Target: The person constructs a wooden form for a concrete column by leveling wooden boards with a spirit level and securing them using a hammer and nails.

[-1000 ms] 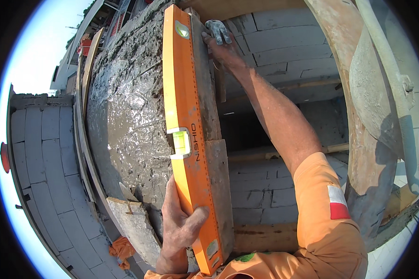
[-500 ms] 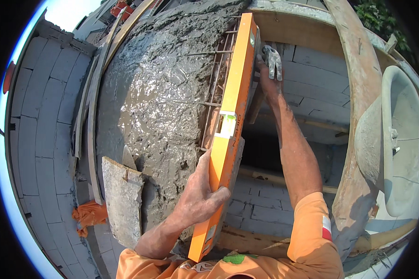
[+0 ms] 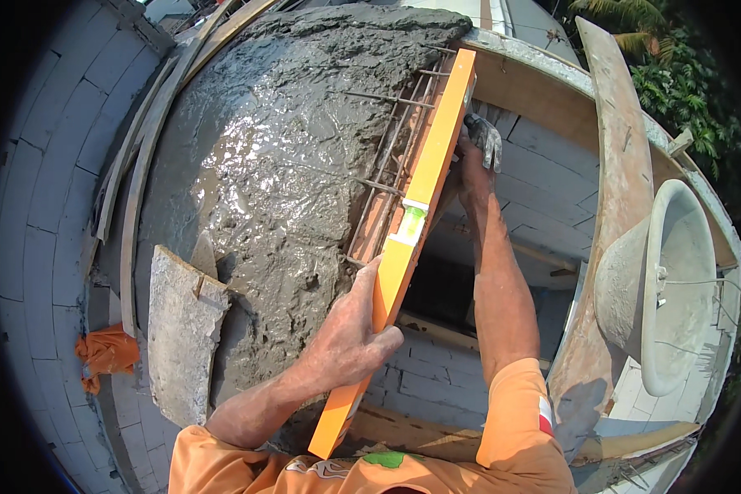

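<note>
Looking down from head height, we see at the far left a wall of pale grey blocks (image 3: 45, 206), with a crumpled orange cloth (image 3: 105, 356) lying at its foot. Just right of the cloth a flat, mortar-caked board (image 3: 179, 337) rests tilted against the edge of a wide mound of wet grey concrete (image 3: 280, 165), whose surface shines in the sun. At the mound's right edge thin steel reinforcing bars (image 3: 391, 165) show through. Along that edge we hold a long orange spirit level (image 3: 403, 247), running from the lower middle up toward the top, its green vial about halfway along. Our left hand (image 3: 350, 337) is closed around the lower part of the level, fingers wrapped over its edge. Our right hand (image 3: 473, 160), wearing a soiled grey glove, reaches up beside the level's upper part; it touches the level there, but we cannot tell whether it grips it. Further right a curved wooden plank (image 3: 622, 189) runs top to bottom, and beyond it stands a grey bucket (image 3: 663, 288) with a wire handle.
</note>
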`<state>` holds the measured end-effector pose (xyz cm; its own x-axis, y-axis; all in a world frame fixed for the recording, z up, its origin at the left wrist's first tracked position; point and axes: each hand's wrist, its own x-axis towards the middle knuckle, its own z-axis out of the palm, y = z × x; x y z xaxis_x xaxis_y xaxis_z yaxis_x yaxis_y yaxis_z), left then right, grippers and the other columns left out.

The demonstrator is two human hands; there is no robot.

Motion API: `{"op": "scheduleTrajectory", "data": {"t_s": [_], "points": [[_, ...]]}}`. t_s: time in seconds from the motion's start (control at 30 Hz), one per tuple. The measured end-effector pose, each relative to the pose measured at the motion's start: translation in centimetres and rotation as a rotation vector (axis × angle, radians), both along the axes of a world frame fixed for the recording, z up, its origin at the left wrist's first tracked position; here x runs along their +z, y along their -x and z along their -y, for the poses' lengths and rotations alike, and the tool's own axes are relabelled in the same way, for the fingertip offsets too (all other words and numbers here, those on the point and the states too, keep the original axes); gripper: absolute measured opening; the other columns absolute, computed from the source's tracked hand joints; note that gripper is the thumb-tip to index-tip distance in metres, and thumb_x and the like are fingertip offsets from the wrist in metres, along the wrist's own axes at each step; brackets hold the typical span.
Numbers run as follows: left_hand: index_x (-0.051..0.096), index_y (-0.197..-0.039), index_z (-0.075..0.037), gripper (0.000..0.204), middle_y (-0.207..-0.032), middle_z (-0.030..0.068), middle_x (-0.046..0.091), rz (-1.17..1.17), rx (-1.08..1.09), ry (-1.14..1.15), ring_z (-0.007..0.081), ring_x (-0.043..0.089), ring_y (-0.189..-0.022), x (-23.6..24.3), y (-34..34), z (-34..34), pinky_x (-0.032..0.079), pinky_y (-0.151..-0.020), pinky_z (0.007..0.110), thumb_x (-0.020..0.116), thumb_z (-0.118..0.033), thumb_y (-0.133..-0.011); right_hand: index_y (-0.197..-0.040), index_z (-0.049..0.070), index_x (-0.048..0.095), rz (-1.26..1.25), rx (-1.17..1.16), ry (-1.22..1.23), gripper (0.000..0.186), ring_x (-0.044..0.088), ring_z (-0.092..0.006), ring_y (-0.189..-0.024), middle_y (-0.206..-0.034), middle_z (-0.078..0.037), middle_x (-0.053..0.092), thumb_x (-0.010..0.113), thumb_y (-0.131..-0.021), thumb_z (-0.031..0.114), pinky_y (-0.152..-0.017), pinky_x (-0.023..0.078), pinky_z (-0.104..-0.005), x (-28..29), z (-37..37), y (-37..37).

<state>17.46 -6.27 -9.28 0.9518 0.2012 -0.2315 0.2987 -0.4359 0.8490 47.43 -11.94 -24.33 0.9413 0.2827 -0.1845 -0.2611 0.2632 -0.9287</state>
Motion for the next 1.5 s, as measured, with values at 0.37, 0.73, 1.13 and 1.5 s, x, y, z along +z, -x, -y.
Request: {"op": "scheduleTrajectory", "data": {"t_s": [0.37, 0.73, 1.13, 1.5], "points": [[0.020, -0.143, 0.005, 0.081, -0.099, 0.0270, 0.057, -0.042, -0.012, 0.007, 0.0385, 0.060, -0.083, 0.1, 0.1, -0.2, 0.049, -0.079, 0.045, 0.057, -0.008, -0.073, -0.128, 0.006, 0.054, 0.052, 0.048, -0.219, 0.037, 0.052, -0.0197, -0.115, -0.122, -0.008, 0.059, 0.055, -0.094, 0.022, -0.097, 0.043, -0.0397, -0.4, -0.4, -0.2], [0.025, -0.142, 0.007, 0.078, -0.121, 0.0228, 0.051, 0.001, 0.007, 0.109, 0.0302, 0.053, -0.112, 0.1, -0.4, 0.3, 0.041, -0.100, 0.042, 0.054, -0.005, -0.071, -0.124, 0.009, 0.056, 0.200, -0.028, -0.357, 0.037, 0.052, -0.0174, -0.108, -0.116, -0.004, 0.061, 0.064, -0.093, 0.027, -0.096, 0.040, -0.0394, -3.1, -1.9, -1.5], [0.025, -0.143, 0.005, 0.078, -0.117, 0.0218, 0.053, -0.025, 0.017, 0.091, 0.0291, 0.055, -0.109, 0.4, -0.3, 0.2, 0.043, -0.097, 0.041, 0.055, -0.005, -0.072, -0.123, 0.002, 0.061, 0.225, -0.083, -0.260, 0.044, 0.053, -0.0103, -0.088, -0.103, -0.001, 0.064, 0.071, -0.087, 0.025, -0.073, 0.044, -0.0288, -1.7, -0.7, -0.4], [0.027, -0.143, 0.005, 0.078, -0.119, 0.0233, 0.053, -0.051, 0.034, 0.072, 0.0311, 0.054, -0.111, 0.9, -0.6, 0.6, 0.041, -0.100, 0.042, 0.055, -0.007, -0.071, -0.125, 0.008, 0.055, 0.178, 0.014, -0.177, 0.038, 0.046, -0.0199, -0.119, -0.123, -0.006, 0.058, 0.061, -0.094, 0.028, -0.103, 0.033, -0.0406, -2.0, -0.2, -0.2]]}}
